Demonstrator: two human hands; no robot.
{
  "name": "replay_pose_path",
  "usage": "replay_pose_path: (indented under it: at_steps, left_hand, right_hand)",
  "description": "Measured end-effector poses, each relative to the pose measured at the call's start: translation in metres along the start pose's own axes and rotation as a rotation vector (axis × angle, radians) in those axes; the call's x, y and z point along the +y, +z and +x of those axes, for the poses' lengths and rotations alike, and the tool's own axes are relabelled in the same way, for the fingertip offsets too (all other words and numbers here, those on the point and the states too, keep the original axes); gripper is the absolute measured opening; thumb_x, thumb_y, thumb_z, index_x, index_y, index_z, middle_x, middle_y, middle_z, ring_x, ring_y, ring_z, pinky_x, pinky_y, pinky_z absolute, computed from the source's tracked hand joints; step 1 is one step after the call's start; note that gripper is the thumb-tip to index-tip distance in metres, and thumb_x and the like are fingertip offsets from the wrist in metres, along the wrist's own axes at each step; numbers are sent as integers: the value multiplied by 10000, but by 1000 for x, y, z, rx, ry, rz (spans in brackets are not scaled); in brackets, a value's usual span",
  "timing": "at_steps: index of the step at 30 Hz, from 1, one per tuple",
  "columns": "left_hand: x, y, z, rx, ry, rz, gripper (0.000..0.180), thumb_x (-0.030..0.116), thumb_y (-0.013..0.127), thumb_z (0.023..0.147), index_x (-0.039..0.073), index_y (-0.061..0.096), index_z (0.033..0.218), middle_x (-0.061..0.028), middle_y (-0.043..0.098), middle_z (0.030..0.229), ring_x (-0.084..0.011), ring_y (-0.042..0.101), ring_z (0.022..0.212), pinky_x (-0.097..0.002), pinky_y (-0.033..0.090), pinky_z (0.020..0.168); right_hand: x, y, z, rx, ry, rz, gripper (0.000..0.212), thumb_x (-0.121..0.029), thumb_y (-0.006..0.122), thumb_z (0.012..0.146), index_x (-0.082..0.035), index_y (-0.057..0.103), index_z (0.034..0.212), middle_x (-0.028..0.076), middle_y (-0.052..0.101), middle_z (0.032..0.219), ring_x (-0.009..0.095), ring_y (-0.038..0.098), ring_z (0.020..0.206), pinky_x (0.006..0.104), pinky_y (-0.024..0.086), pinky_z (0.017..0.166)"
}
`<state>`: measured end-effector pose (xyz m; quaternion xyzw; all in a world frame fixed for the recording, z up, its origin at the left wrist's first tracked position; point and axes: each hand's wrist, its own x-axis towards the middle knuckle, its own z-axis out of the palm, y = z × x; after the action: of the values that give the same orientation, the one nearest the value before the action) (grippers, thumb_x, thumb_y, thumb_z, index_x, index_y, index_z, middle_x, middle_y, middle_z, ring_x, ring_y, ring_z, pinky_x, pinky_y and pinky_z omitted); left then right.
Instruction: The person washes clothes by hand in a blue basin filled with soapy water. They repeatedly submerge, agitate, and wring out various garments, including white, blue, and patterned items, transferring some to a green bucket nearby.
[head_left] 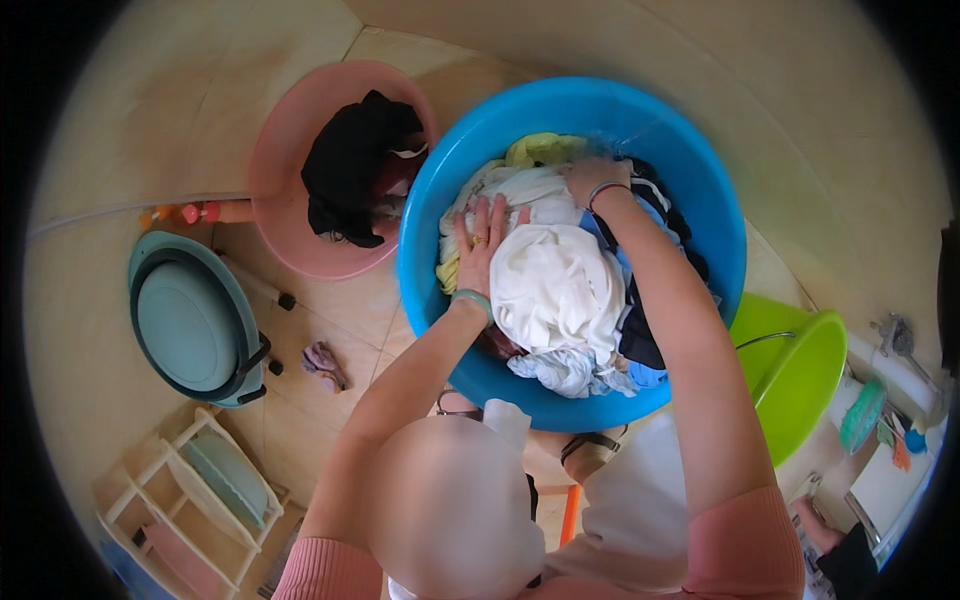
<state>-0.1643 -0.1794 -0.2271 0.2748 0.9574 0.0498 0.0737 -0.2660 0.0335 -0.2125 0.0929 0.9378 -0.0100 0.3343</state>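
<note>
Left hand [482,243] splayed at nine o'clock in the tub [718,215], clasping nothing, presumably steadying white cloth [555,285] mid-tub. Right hand [600,180] curled at one; I can't tell if it grips. Pink basin [274,190] sits outside at ten, perhaps keeping black cloth [345,160] separate.

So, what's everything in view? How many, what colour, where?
Large tub: 1, blue, centre
Clothes: many, mostly white, in the tub
Basin: 1, pink, left of the tub
Garment: at least 1, black, in that basin
Round basin: 1, teal, far left
Small cloth: 1, purplish, on the floor
Floor: 1, beige, underneath
Rack: 1, cream, lower left
Bucket: 1, lime green, right of the tub
Small items: several, mixed colours, far right
Bangle: 1, pale green, left wrist
Sleeves: 2, pink, lower edge
Left hand: 1, bare, on the clothes
Right hand: 1, bare, among the clothes
</note>
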Motion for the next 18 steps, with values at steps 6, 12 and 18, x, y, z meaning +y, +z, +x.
replay_pose_path:
  at_steps: [6, 12, 18]
  left_hand:
    - [2, 0, 3, 20, 13, -50, 740, 470, 465, 915, 237, 178, 1556, -147, 98, 1602, -391, 62, 1472, -659, 39, 1130]
    - [1, 0, 2, 0, 11, -29, 746, 477, 456, 915, 239, 166, 1559, -157, 84, 1603, -404, 74, 1467, -669, 41, 1121]
    - [-1, 12, 1, 27, 14, 56, 731, 486, 440, 918, 232, 184, 1554, -159, 90, 1601, -407, 97, 1463, -676, 56, 1114]
  right_hand:
    - [15, 3, 2, 24, 50, 182, 502, -445, 540, 913, -157, 592, 1321, 130, 543, 1378, 349, 463, 1292, 580, 378, 1001]
    - [101, 50, -91, 359, 9, 499, 668, -592, 525, 889, -242, 409, 1447, 109, 438, 1464, 335, 444, 1305, 564, 382, 1002]
    - [106, 72, -187, 456, 276, 229, 570, -493, 539, 914, -246, 453, 1421, 108, 497, 1388, 321, 473, 1262, 544, 407, 966]
